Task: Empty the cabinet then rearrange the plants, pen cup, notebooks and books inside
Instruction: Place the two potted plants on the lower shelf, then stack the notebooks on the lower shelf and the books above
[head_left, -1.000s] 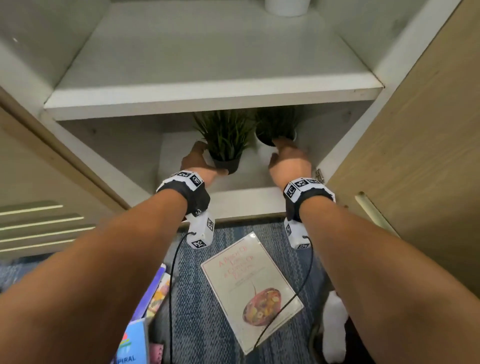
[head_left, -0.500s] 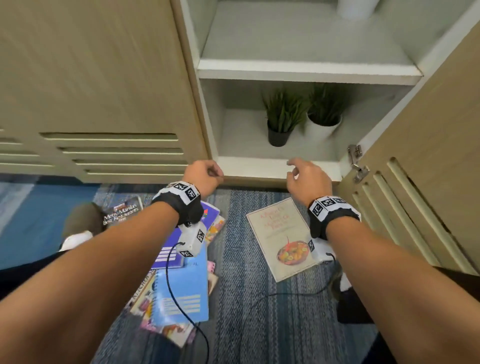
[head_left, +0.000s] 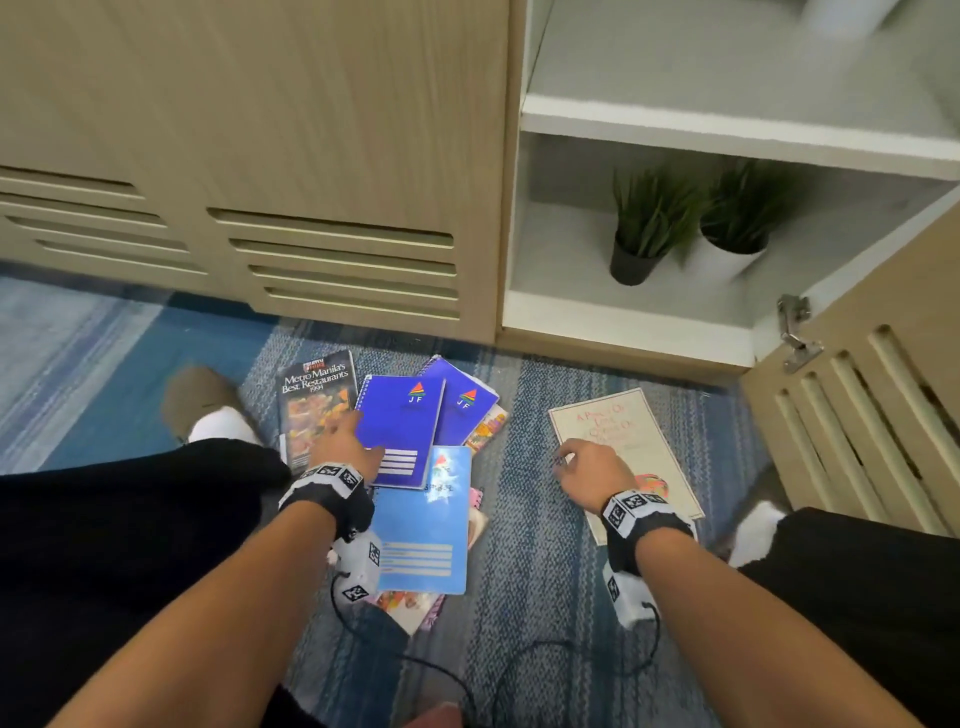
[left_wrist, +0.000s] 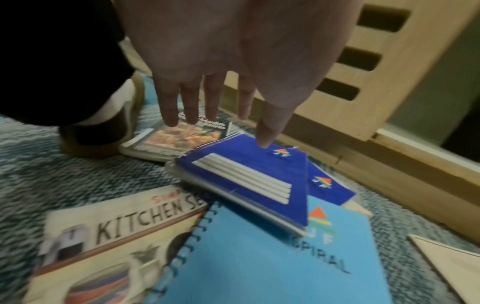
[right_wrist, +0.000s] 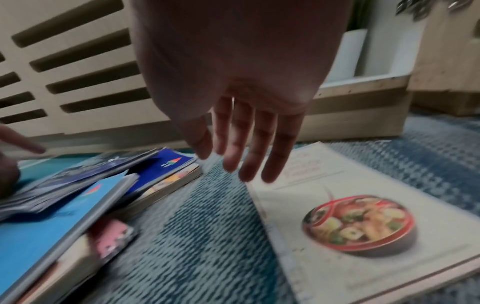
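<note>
Reaching down over the blue woven rug (head_left: 524, 571), the person's left hand (head_left: 345, 441) hangs with straight, spread fingers (left_wrist: 168, 115) just above a dark blue spiral notebook with white label lines (head_left: 402, 431). That notebook tops a loose heap beside a black-covered restaurant guide book (head_left: 314, 400), a second dark blue notebook (head_left: 467, 402) and a light blue spiral notebook (head_left: 423, 519). It lies directly under and ahead of the left fingertips, long axis running away from the person toward the cabinet; the thumb (left_wrist: 265, 133) seems to touch its far end, though the blur leaves that unsure. The right hand (head_left: 587, 470), also unclenched and holding nothing, hovers at the near-left edge of a cream cookbook with a red soup bowl on its cover (head_left: 623, 431), lying apart on the rug. So each hand looks closest to its own book.

Half a second ago both hands were up at the cabinet's bottom ledge; a second ago they were on the two pots. The dark-potted grass plant (head_left: 641, 234) and white-potted plant (head_left: 735, 234) now stand untouched, side by side, on the white lower shelf (head_left: 571, 312).
</note>
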